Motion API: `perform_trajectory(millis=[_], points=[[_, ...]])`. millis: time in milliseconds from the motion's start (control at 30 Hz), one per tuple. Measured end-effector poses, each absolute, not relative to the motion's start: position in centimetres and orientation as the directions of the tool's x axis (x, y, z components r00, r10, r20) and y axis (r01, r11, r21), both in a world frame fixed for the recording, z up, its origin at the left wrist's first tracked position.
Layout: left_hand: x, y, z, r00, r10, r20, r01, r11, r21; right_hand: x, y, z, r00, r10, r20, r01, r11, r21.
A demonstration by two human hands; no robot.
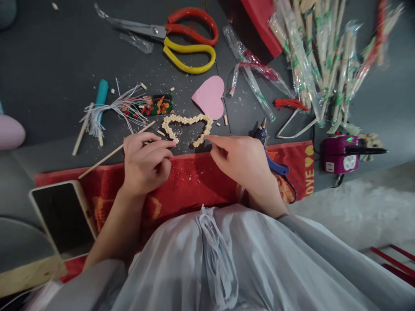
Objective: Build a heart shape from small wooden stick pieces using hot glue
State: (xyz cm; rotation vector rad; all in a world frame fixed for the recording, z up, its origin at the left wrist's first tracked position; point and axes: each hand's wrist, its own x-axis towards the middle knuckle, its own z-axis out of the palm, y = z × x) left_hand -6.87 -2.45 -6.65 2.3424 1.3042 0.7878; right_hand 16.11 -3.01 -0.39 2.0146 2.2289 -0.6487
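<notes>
A heart-shaped outline (187,119) built of small pale wooden bits lies on the dark table, with a gap at its lower point. My left hand (145,162) reaches it from the left; one stretched fingertip touches its lower left end while the thumb is bent. On the other side, my right hand (244,157) lays an extended index fingertip against the lower right end, its other fingers curled and partly hidden. A pink paper heart (210,96) lies just above the outline. Beside my left hand runs a thin wooden stick (106,160).
Red-and-yellow-handled scissors (189,58) lie at the back. Wrapped chopsticks (311,56) pile up at the right. A glue gun (275,166) sits by my right wrist, near a purple device (340,153). A red towel (194,177) lines the front edge; a phone (63,218) lies left.
</notes>
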Motion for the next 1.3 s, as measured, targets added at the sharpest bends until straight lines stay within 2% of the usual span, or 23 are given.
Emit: perform_trajectory(millis=[267,400,733,1167,1300], points=[[-6.91,-2.42,-6.84,0.412,0.865,0.287,0.67,-0.501,0.547,16.08,-3.01,-0.31,-0.147,0.932,-0.331,0.964,0.06,-0.259],[-6.87,-2.42,-6.9,0.406,0.851,0.334,0.67,-0.526,0.524,16.04,-2.95,-0.18,-0.143,0.925,-0.352,0.967,0.056,-0.248],[-6.87,-2.44,-6.31,0.399,0.895,0.2,0.694,-0.438,0.572,15.98,-2.98,-0.03,-0.157,0.921,-0.357,0.965,0.066,-0.254],[-6.9,-2.52,-6.55,0.41,0.873,0.263,0.676,-0.485,0.556,15.91,-3.01,-0.32,-0.159,0.924,-0.347,0.969,0.078,-0.236],[-6.79,-2.51,-6.47,0.406,0.881,0.245,0.684,-0.47,0.557,15.95,-3.01,-0.3,-0.164,0.926,-0.339,0.966,0.082,-0.245]])
